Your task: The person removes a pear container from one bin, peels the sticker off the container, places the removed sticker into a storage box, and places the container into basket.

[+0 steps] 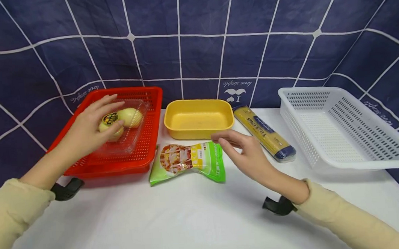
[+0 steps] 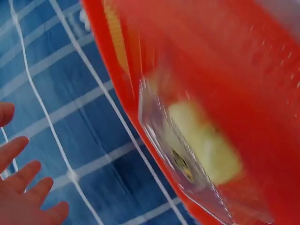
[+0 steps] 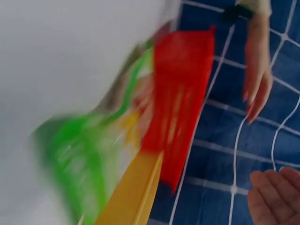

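The left hand (image 1: 92, 127) hovers with spread fingers over the red basket (image 1: 134, 166), where a clear plastic box (image 1: 132, 143) holds pale yellow-green round produce (image 1: 130, 117). In the left wrist view the left hand (image 2: 26, 192) shows its fingers apart, touching nothing, beside the basket and box (image 2: 159, 126). The right hand (image 1: 246, 154), fingers extended, is above the right end of a green snack-like bag (image 1: 177, 159) and near the front of the yellow tray (image 1: 200, 134). In the right wrist view the right hand (image 3: 276, 197) holds nothing.
A spaghetti packet (image 1: 264, 132) lies slanted right of the yellow tray. A white basket (image 1: 332, 132) stands at the right on the white table (image 1: 177, 223). A dark blue gridded cloth (image 1: 202, 56) hangs behind.
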The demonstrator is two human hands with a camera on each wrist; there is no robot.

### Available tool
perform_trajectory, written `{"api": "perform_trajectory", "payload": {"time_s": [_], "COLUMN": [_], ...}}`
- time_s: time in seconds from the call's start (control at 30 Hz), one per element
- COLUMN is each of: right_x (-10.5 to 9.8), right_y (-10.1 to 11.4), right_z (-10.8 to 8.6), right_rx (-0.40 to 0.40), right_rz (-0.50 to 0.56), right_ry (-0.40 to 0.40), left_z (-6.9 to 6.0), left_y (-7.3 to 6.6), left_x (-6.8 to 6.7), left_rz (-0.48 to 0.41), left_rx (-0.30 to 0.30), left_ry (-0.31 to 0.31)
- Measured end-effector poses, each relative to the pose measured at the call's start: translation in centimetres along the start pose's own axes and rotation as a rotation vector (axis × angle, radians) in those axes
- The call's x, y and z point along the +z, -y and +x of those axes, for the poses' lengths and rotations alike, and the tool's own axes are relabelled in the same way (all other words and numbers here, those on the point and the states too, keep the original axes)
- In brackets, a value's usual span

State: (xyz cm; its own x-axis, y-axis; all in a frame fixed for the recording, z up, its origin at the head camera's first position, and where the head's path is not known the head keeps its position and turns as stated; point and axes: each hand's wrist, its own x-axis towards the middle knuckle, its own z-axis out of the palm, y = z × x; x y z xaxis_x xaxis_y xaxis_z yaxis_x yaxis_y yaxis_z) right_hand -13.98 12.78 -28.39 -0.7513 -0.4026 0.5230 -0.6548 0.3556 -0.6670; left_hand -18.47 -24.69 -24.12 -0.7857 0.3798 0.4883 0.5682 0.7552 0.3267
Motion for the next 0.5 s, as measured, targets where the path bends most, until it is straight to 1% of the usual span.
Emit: {"api": "perform_trajectory", "payload": {"time_s": [0.07, 0.17, 0.23, 0.3, 0.4, 0.43, 0.5], "right_x": [1.9, 4.7, 6.6, 8.4, 11.2, 12.0, 13.7], "right_y": [0.3, 0.7, 1.0, 1.2, 1.7, 1.9, 2.3], "right_z": [1.8, 4.3, 5.8, 7.1, 8.8, 9.4, 10.5], "right_rx": [0.026, 0.081, 0.163, 0.276, 0.471, 0.530, 0.621], "right_rz": [0.154, 0.387, 0.532, 0.640, 0.756, 0.778, 0.844], "right_ry": [-0.013, 0.002, 0.022, 0.047, 0.079, 0.088, 0.098], "left_z": [0.8, 1.6, 1.8, 2.0, 1.8, 1.7, 1.4], "left_y": [1.8, 4.0, 5.3, 6.4, 8.1, 8.6, 9.6], "left_x": [-0.5, -0.9, -1.0, -0.9, -0.9, -0.9, -1.0], "left_rz": [-0.019, -0.061, -0.088, -0.106, -0.171, -0.205, -0.292], "left_rx": [-0.090, -0.212, -0.279, -0.334, -0.433, -0.468, -0.543], "left_ry": [-0.014, -0.023, -0.013, 0.008, 0.075, 0.110, 0.187]}}
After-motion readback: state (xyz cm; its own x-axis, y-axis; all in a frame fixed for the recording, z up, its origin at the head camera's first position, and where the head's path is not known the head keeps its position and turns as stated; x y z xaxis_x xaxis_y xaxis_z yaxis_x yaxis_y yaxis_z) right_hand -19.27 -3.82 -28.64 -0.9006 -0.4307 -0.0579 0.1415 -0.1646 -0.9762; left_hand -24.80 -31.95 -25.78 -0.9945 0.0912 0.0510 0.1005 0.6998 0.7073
